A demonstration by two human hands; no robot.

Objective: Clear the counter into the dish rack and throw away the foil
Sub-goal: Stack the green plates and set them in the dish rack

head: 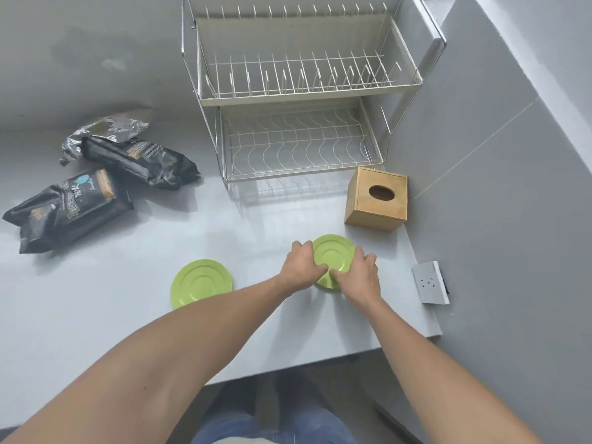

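Observation:
Two green plates lie on the grey counter. Both of my hands grip the right green plate [333, 253]: my left hand [302, 265] holds its left rim and my right hand [360, 272] its right rim. The left green plate [201, 282] lies flat and untouched beside my left forearm. The two-tier wire dish rack [301, 94] stands at the back with nothing in it. Crumpled silver foil [102, 129] lies at the far left, partly under a black packet.
Two black packets [141, 160] [67, 208] lie at the left of the counter [128, 315]. A wooden tissue box [378, 195] stands right of the rack. A wall socket [429, 282] sits on the right wall. The counter's front edge runs below my forearms.

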